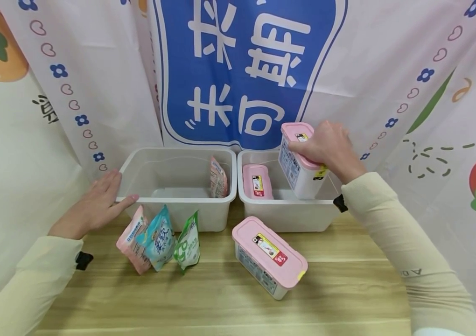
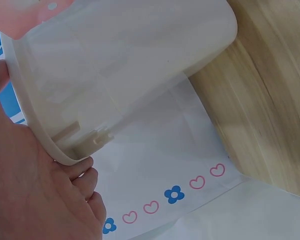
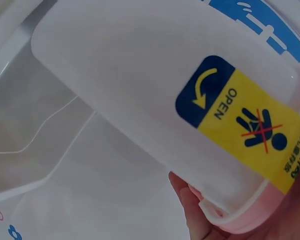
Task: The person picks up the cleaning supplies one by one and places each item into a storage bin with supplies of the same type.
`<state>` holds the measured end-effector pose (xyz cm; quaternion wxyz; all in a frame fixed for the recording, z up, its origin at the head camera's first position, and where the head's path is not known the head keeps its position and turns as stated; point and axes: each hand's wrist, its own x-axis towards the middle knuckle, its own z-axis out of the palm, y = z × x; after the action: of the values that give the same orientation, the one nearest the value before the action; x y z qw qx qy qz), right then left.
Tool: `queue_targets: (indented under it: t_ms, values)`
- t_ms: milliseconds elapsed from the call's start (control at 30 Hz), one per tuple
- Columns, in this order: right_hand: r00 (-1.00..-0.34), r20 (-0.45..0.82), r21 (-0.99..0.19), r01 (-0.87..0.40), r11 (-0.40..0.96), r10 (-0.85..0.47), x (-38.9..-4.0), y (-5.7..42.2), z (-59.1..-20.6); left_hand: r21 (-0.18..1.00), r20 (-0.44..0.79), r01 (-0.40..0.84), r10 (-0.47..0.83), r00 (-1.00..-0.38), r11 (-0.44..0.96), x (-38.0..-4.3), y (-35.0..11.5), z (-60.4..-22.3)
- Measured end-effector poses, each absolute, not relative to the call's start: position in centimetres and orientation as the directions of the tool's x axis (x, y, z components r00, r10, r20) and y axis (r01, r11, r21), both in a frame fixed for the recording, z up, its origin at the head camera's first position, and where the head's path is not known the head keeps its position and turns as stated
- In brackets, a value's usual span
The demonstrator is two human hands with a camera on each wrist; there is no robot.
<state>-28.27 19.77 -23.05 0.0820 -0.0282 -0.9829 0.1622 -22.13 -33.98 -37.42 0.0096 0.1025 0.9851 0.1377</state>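
Note:
My right hand (image 1: 328, 147) grips a white container with a pink lid (image 1: 304, 172) by its top. It holds the container tilted, with the bottom end inside the right bin (image 1: 284, 217). Yellow "OPEN" tape crosses its end in the right wrist view. Another pink-lidded container (image 1: 257, 182) sits in that bin's left part. My left hand (image 1: 97, 203) holds the near-left corner of the left bin (image 1: 179, 212), thumb over the front rim and fingers along the side. A pink pouch (image 1: 219, 179) stands at that bin's right end.
In front of the bins, a third pink-lidded container (image 1: 269, 254) lies at an angle on the wooden table (image 1: 171, 303). To its left stand a pink pouch (image 1: 135, 240), a blue pouch (image 1: 160, 238) and a green-white pouch (image 1: 187, 242). A printed cloth (image 1: 129, 93) hangs behind.

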Motion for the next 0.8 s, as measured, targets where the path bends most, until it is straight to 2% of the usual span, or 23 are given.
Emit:
queue_targets:
  t_ms: [233,800]
  values:
    - [-0.979,0.164,-0.328,0.062,0.943,0.121,-29.6,19.1,-24.1,0.267,0.015,0.209,0.213,-0.977,0.941,-22.0,-34.1,-37.4]
    - [-0.978,0.172,-0.301,0.062,0.952,0.119,-31.0,18.5,-27.8,0.274,0.009,0.194,0.2,-0.98,0.942,-22.4,-34.2,-37.7]
